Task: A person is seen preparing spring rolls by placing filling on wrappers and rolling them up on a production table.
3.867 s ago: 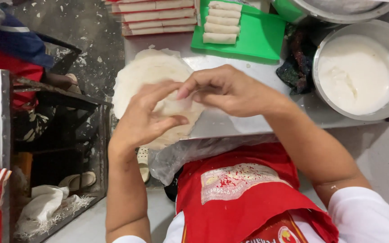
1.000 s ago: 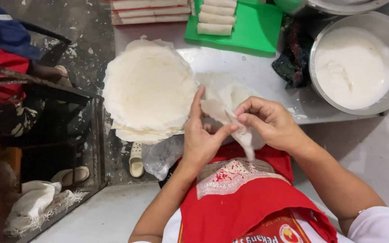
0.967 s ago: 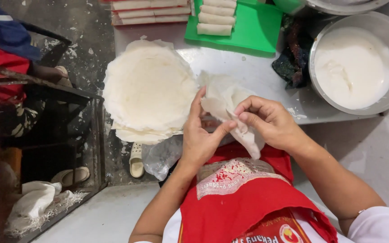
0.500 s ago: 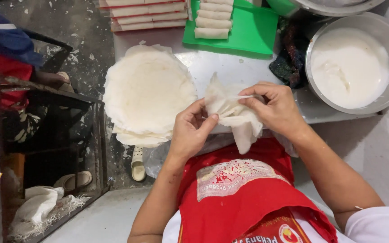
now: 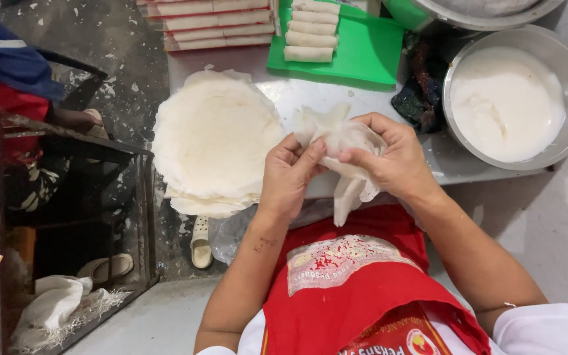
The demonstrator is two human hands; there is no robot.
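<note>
Both my hands hold one thin white wrapper sheet (image 5: 340,141), crumpled and hanging down over the table's front edge. My left hand (image 5: 287,177) pinches its left side with thumb and fingers. My right hand (image 5: 392,161) grips its right side, fingers curled over it. Just to the left lies a round stack of white wrapper sheets (image 5: 212,141) on the metal table (image 5: 451,164).
A green cutting board (image 5: 363,56) with several rolled white rolls (image 5: 310,29) lies at the back. More rolls (image 5: 215,23) are stacked to its left. A metal bowl of white batter (image 5: 507,98) stands right, a dark cloth (image 5: 419,92) beside it. Another person in red and blue (image 5: 8,79) is at far left.
My hands lifted one sheet off the stack, brought it right and toward me, and have been working it open; it now sits higher, bunched between both hands.
</note>
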